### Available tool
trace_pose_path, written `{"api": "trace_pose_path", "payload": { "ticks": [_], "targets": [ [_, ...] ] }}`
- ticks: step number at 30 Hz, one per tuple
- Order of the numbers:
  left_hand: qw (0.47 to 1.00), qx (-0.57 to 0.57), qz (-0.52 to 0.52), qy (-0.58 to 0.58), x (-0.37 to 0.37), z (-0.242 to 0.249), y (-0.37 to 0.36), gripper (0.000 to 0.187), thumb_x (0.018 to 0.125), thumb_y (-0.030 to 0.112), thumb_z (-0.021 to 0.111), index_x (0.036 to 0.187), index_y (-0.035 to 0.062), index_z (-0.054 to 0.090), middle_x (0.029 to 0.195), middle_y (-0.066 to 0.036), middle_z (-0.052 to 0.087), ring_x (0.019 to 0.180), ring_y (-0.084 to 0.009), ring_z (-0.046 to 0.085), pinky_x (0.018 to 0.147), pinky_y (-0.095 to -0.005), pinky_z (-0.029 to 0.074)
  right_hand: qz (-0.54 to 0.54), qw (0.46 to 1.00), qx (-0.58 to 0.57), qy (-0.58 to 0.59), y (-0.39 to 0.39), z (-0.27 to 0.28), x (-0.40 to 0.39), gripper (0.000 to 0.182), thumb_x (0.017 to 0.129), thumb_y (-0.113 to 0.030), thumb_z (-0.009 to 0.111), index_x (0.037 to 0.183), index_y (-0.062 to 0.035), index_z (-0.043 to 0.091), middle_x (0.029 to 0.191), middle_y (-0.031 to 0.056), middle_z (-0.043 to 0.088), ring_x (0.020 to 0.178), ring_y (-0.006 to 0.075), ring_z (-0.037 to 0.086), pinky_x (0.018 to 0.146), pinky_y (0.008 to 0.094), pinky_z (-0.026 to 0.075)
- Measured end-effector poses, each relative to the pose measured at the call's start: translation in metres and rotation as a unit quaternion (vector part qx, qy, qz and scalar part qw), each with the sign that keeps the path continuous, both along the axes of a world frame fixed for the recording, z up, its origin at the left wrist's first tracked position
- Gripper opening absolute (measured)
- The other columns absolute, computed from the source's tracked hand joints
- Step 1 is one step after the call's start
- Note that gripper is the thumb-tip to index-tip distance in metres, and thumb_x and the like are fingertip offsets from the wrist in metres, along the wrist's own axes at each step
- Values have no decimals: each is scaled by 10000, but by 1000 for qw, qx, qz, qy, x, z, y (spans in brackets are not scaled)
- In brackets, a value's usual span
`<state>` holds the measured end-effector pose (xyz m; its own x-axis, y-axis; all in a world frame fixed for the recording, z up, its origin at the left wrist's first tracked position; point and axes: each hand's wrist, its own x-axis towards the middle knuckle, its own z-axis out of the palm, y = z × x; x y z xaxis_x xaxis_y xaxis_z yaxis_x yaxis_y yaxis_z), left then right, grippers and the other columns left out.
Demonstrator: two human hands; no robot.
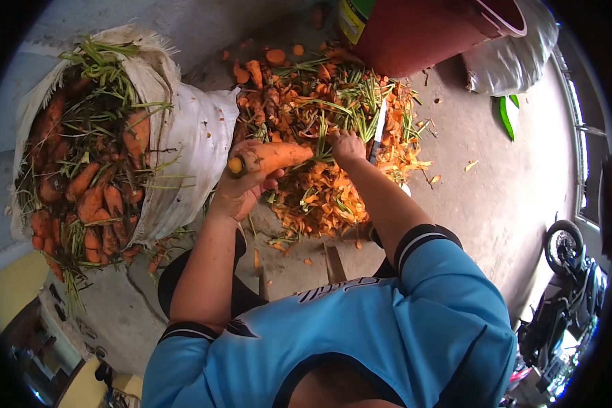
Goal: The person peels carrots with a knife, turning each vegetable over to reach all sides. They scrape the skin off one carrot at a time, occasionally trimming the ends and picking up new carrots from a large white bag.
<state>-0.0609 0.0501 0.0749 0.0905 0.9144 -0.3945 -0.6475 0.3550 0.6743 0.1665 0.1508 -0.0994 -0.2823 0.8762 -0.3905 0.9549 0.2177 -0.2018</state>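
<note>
My left hand grips an orange carrot, held level over the floor, its cut end pointing left. At the carrot's leafy end my right hand is closed on a knife whose blade points away from me. Below both hands lies a heap of orange peelings and green tops. A white sack full of unpeeled carrots with green stalks stands open to the left of my left hand.
A red-brown bucket stands beyond the heap, with a grey bag to its right. Cut carrot pieces lie near the bucket. A motorbike is parked at the right. Bare concrete floor lies between.
</note>
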Motion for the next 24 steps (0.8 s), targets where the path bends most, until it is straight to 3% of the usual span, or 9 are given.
{"api": "trace_pose_path", "payload": {
  "ticks": [2, 6, 10, 11, 14, 17, 18, 21, 24],
  "targets": [
    [990, 6, 10, -144, -1, 0, 2, 488, 741, 268, 643, 1116, 86, 390, 1056, -132, 496, 826, -262, 581, 637, -308, 493, -25, 999, -13, -33, -1, -6, -5, 230, 827, -206, 435, 994, -115, 564, 1025, 98, 532, 1019, 257, 476, 892, 403, 359],
    [994, -95, -9, -58, 0, 3, 5, 418, 796, 349, 525, 1100, 82, 421, 1149, -144, 453, 886, -351, 551, 655, -317, 502, -10, 982, -145, -121, 4, 17, -11, 296, 823, -313, 458, 1038, -142, 569, 1048, 102, 550, 1037, 241, 484, 916, 424, 327],
    [999, -48, -2, -7, 11, 0, 2, 409, 757, 179, 553, 1120, 63, 403, 1120, -152, 466, 911, -290, 539, 671, -306, 482, -55, 966, -238, -88, 6, 36, 1, 321, 804, -311, 466, 1024, -112, 587, 1139, 86, 526, 1083, 242, 473, 916, 417, 342],
    [999, -41, -2, -18, 11, 0, 1, 403, 739, 153, 572, 1100, 61, 420, 1087, -133, 476, 926, -261, 525, 697, -308, 476, -19, 982, -169, -84, 3, 16, 11, 399, 822, -386, 446, 1014, -63, 580, 1051, 99, 573, 1001, 236, 534, 821, 368, 436],
    [999, -32, 0, -39, 11, 8, 0, 416, 711, 122, 606, 1083, 51, 432, 1019, -113, 493, 913, -213, 511, 738, -321, 465, -105, 924, -369, -12, 14, 56, 27, 532, 823, -482, 413, 1029, -10, 548, 848, 111, 624, 810, 222, 611, 686, 314, 499],
    [996, -69, 3, -60, 10, 9, -6, 475, 733, 177, 602, 1129, 30, 386, 999, -151, 491, 815, -231, 534, 707, -349, 467, 29, 963, -255, 80, 11, 72, 54, 543, 790, -457, 532, 1024, 31, 482, 634, 108, 578, 486, 202, 558, 478, 322, 466],
    [992, -99, 5, -77, 10, 12, -10, 484, 737, 192, 608, 1133, 26, 383, 986, -152, 492, 805, -229, 532, 696, -355, 470, -161, 922, -316, 155, 8, 123, 49, 546, 779, -424, 573, 1051, 34, 451, 632, 103, 565, 502, 187, 552, 462, 313, 453],
    [980, -169, 40, -95, 16, 33, -19, 503, 749, 235, 618, 1134, 18, 378, 959, -154, 492, 796, -239, 531, 671, -379, 476, -192, 927, -212, 244, -10, 175, 51, 451, 810, -306, 565, 1072, 41, 442, 697, 108, 553, 607, 149, 567, 471, 295, 463],
    [967, -204, 41, -146, 20, 40, -32, 505, 753, 253, 627, 1127, 20, 379, 964, -154, 488, 807, -255, 535, 670, -395, 482, -206, 862, -283, 366, -27, 211, 51, 412, 825, -235, 544, 1111, 36, 423, 780, 106, 552, 623, 138, 563, 491, 276, 474]
  ]
}}
